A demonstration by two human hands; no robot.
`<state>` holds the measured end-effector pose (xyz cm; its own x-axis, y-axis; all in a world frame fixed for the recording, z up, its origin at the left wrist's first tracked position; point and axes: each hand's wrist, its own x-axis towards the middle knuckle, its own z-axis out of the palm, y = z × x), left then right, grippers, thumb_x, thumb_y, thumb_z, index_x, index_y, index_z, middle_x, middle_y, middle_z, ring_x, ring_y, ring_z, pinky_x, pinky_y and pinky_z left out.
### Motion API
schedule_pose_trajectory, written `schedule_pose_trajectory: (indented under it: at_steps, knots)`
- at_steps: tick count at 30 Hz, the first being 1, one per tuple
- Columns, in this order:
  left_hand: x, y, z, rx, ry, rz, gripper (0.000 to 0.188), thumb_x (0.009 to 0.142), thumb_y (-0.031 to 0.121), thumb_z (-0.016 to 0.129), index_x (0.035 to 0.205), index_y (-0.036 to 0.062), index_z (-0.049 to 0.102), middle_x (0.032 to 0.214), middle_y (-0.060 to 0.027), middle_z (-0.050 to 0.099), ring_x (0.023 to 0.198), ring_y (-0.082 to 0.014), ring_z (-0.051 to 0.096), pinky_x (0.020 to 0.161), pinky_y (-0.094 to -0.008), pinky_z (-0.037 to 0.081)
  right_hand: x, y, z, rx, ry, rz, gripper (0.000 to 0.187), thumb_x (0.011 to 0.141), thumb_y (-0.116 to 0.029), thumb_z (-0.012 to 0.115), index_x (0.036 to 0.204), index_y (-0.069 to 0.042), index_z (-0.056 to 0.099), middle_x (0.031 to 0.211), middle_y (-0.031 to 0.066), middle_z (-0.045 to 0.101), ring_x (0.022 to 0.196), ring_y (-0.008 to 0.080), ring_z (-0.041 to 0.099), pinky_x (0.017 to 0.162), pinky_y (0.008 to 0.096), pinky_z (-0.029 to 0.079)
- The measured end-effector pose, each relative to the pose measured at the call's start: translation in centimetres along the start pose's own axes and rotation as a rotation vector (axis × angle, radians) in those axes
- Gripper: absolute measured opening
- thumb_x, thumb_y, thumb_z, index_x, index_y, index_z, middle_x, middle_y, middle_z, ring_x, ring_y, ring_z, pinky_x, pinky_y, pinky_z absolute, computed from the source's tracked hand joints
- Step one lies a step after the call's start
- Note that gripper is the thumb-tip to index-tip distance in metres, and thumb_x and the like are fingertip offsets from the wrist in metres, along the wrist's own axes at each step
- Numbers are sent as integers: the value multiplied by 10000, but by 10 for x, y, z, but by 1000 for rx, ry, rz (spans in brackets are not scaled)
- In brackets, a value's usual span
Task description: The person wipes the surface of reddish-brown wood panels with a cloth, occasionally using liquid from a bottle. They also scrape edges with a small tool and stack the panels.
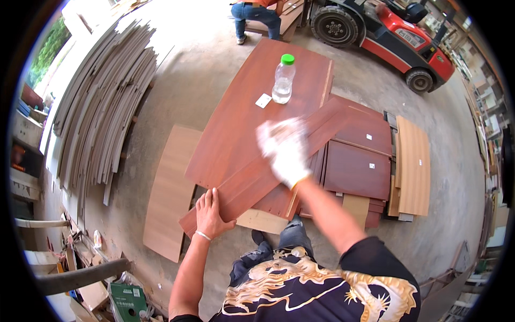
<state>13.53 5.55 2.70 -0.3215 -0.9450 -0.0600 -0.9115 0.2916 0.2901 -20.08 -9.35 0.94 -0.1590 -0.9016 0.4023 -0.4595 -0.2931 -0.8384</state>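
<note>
A long reddish-brown wooden board (252,185) lies slantwise across a wider brown panel (236,129). My bare left hand (210,216) lies on the board's near left end, fingers stretched toward its far edge and thumb apart. Over the board's middle is my right hand (287,153) in a white glove with a yellow cuff. Motion blurs its fingers, so whether white cloth is also in them is unclear. Beyond it, a clear plastic bottle (282,86) with a green cap stands on the wide panel, beside a small white card (263,100).
Dark red panels (358,166) are stacked at right, beside light wood panels (413,166). A tan panel (174,188) lies at left, near a large pile of grey boards (104,102). A red forklift (402,40) and a crouching person (257,16) are at the back.
</note>
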Motion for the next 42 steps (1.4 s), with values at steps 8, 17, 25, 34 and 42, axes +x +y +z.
schedule_pose_trajectory:
  at_steps: [8,17,25,34,42]
  knots:
    - [-5,0,0,-33,20,-2,1249,554,429,908,1561,-63,358,1530,-241,414,1421,-437,378,1229,-518,295,24,-33,-20,-548,16,-195,343,1079,-282,436,823,-128,604,765,114,646,753,328,610,815,430,508]
    - [-8,-5,-3,-9,32,6,1230,563,424,919,1548,-58,363,1524,-213,423,1399,-417,400,1211,-515,313,-57,-69,64,-608,-419,-310,253,1005,-304,461,1025,-197,689,1067,30,748,997,223,670,960,399,504]
    - [-7,-14,2,32,45,77,1207,569,419,908,1571,-1,382,1596,-166,411,1401,-394,407,1195,-504,319,-118,-124,56,-72,-272,-88,263,1068,-350,512,1052,-142,671,995,38,713,904,177,659,864,349,547]
    - [-4,-6,-7,-2,6,41,1209,558,365,900,1600,36,385,1608,-205,397,1438,-420,387,1213,-518,311,-98,-89,12,1055,102,562,317,1098,-378,484,1050,-126,670,1015,39,733,874,137,697,751,298,586]
    - [-5,-5,-7,-14,6,43,1220,555,354,908,1613,58,377,1605,-209,393,1442,-426,380,1214,-521,308,-38,-30,-60,1217,101,537,375,1090,-408,489,1138,-97,692,1035,35,736,1043,127,670,946,287,533]
